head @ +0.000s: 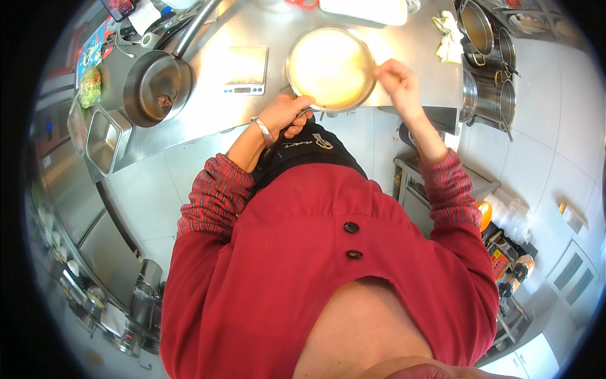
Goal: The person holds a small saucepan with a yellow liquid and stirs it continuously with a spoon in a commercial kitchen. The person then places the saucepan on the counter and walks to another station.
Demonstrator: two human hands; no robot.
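In the head view a round metal pan [365, 97] stands at the near edge of the steel counter, its handle turned towards me. Pale yellow contents [329, 64] fill its round, washed out by glare. My left hand [289, 116] wraps the handle, with the thumb up by the rim. At the pan's right rim my right hand [400, 85] has thumb and fingers pinched together. Whether something thin is between those fingertips cannot be made out. Left of the pan lies a digital kitchen scale [246, 68].
A deep dark saucepan [137, 90] with a brown scrap inside stands left, beside a steel container [102, 137] and wrapped greens [90, 87]. At the back are a white tray [364, 10] and a crumpled cloth [447, 38]. Steel pots [492, 102] sit beyond the counter's right end.
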